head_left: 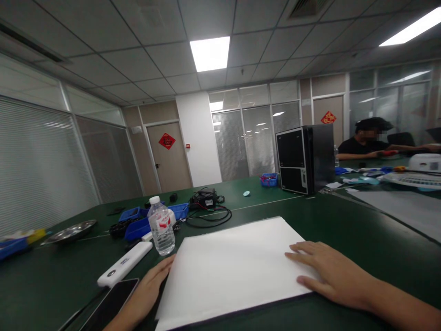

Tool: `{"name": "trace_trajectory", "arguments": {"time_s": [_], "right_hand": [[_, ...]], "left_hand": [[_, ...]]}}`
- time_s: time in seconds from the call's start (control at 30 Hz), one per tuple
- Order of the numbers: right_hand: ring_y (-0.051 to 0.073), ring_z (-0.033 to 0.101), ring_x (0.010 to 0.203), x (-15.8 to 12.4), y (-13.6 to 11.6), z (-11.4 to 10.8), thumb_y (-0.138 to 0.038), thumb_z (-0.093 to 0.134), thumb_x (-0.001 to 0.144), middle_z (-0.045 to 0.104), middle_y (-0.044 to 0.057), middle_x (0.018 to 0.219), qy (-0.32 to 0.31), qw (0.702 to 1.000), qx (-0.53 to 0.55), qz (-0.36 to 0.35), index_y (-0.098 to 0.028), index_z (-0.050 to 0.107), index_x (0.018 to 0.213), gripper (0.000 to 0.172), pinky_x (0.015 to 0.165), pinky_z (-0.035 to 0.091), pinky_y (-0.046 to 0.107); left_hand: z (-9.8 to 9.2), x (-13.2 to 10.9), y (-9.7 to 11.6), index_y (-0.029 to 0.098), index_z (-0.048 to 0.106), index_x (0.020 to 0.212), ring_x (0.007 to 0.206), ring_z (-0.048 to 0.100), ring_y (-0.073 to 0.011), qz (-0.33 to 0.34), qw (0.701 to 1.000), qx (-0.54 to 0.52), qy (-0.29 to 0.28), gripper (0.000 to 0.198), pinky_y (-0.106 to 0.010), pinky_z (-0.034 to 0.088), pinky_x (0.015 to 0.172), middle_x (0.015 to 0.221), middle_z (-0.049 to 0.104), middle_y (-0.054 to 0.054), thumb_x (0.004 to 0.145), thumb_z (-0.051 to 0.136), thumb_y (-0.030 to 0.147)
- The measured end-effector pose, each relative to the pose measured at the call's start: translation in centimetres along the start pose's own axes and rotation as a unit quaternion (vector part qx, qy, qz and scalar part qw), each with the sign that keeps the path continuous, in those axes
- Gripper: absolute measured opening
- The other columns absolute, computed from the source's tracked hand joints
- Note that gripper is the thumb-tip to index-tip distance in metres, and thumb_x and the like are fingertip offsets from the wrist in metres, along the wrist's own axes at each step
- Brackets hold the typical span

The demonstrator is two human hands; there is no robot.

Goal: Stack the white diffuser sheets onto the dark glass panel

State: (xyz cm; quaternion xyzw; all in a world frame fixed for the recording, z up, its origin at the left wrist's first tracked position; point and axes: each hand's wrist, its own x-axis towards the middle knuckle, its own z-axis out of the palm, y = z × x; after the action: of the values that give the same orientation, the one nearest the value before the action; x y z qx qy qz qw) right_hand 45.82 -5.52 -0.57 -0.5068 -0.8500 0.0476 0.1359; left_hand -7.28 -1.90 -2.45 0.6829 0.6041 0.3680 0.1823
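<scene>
A large white sheet of paper [230, 271] lies flat on the green table in front of me, perhaps with more sheets under it at the lower left corner. My right hand [322, 271] rests on its right edge, fingers spread over the surface. Along the left edge, my left hand [155, 282] lies with its fingers stretched out and touching the paper's side; its thumb is hidden. A water bottle [162, 230] with a white cap stands upright just beyond the left fingertips. Close to my left wrist are a dark phone [112, 303] and a white power bank [124, 263].
Blue bins [138, 228], a black adapter with cables [206, 198] and a metal tray [70, 231] are at the left and back. A black computer tower [305, 158] stands at the back right. Beyond it, another person [365, 140] sits holding something red.
</scene>
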Motion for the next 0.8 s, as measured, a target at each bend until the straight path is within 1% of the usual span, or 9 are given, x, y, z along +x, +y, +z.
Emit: {"name": "trace_trajectory", "arguments": {"time_s": [0.13,0.2,0.27,0.33,0.37,0.43,0.53,0.7,0.8], "right_hand": [[0.033,0.047,0.139,-0.1,0.6,0.0,-0.068,0.044,0.093,0.052,0.004,0.151,0.026,1.0,-0.005,0.004,-0.04,0.054,0.144,0.058,0.116,0.036,0.059],[0.031,0.049,0.137,0.1,1.4,0.0,-0.068,0.04,0.095,0.055,0.005,0.148,0.062,0.996,-0.031,0.056,-0.034,0.058,0.142,0.06,0.116,0.037,0.055],[0.034,0.052,0.133,0.4,2.5,0.0,-0.067,0.038,0.095,0.058,0.011,0.144,0.093,0.985,-0.06,0.134,-0.024,0.061,0.139,0.067,0.115,0.038,0.057],[0.037,0.057,0.126,0.6,3.7,0.0,-0.064,0.035,0.095,0.062,0.017,0.137,0.103,0.974,-0.068,0.188,-0.015,0.064,0.135,0.07,0.108,0.043,0.06],[0.037,0.059,0.122,0.6,4.3,0.0,-0.063,0.035,0.095,0.064,0.017,0.133,0.1,0.973,-0.064,0.197,-0.014,0.066,0.133,0.069,0.105,0.046,0.06],[0.034,0.062,0.118,0.5,5.1,0.2,-0.062,0.036,0.095,0.067,0.013,0.13,0.087,0.977,-0.052,0.189,-0.019,0.07,0.127,0.063,0.102,0.05,0.054],[0.03,0.061,0.121,0.3,5.5,0.9,-0.065,0.041,0.092,0.065,0.008,0.134,0.075,0.982,-0.039,0.168,-0.026,0.073,0.122,0.059,0.105,0.049,0.049],[0.034,0.056,0.128,0.5,6.0,1.9,-0.073,0.044,0.088,0.06,0.009,0.141,0.078,0.983,-0.027,0.164,-0.025,0.069,0.129,0.068,0.109,0.044,0.053],[0.033,0.06,0.122,0.4,8.7,0.9,-0.072,0.049,0.086,0.064,0.008,0.136,0.139,0.977,-0.029,0.161,-0.029,0.072,0.124,0.062,0.106,0.046,0.051]], "left_hand": [[0.3,-0.2,1.7,0.018,0.065,0.135,0.137,0.054,-0.029,-0.017,0.999,0.025,-0.023,0.065,-0.045,0.038,0.118,0.144,0.062,-0.007,0.093,0.043,0.063],[0.5,-0.5,2.2,0.016,0.061,0.139,0.139,0.052,-0.0299,-0.009,0.997,0.063,-0.031,0.065,-0.046,0.037,0.119,0.148,0.058,-0.008,0.09,0.051,0.057],[0.7,-0.8,2.6,0.01,0.057,0.142,0.139,0.051,-0.0316,-0.006,0.995,0.097,-0.034,0.07,-0.047,0.037,0.119,0.15,0.055,-0.012,0.086,0.056,0.052],[0.9,-1.0,2.6,0.007,0.058,0.141,0.14,0.051,-0.0321,-0.004,0.992,0.121,-0.036,0.072,-0.046,0.035,0.12,0.149,0.055,-0.013,0.083,0.057,0.049],[1.0,-1.0,2.6,0.008,0.059,0.14,0.14,0.05,-0.0318,0.001,0.991,0.128,-0.037,0.07,-0.046,0.033,0.121,0.149,0.055,-0.013,0.082,0.058,0.048],[1.2,-0.9,2.4,0.01,0.063,0.136,0.141,0.05,-0.0313,0.007,0.99,0.133,-0.037,0.067,-0.045,0.029,0.123,0.148,0.057,-0.012,0.08,0.059,0.045],[1.1,-0.8,2.0,0.01,0.065,0.135,0.141,0.049,-0.0314,0.007,0.991,0.124,-0.042,0.065,-0.045,0.027,0.124,0.148,0.057,-0.012,0.078,0.06,0.041],[0.7,-0.9,1.6,0.01,0.063,0.137,0.143,0.048,-0.0316,0.019,0.989,0.135,-0.06,0.065,-0.047,0.026,0.124,0.15,0.055,-0.012,0.08,0.057,0.04],[0.4,-1.3,1.4,0.015,0.063,0.138,0.143,0.047,-0.0303,0.023,0.984,0.161,-0.067,0.06,-0.047,0.028,0.124,0.154,0.052,-0.01,0.088,0.052,0.045]]}}
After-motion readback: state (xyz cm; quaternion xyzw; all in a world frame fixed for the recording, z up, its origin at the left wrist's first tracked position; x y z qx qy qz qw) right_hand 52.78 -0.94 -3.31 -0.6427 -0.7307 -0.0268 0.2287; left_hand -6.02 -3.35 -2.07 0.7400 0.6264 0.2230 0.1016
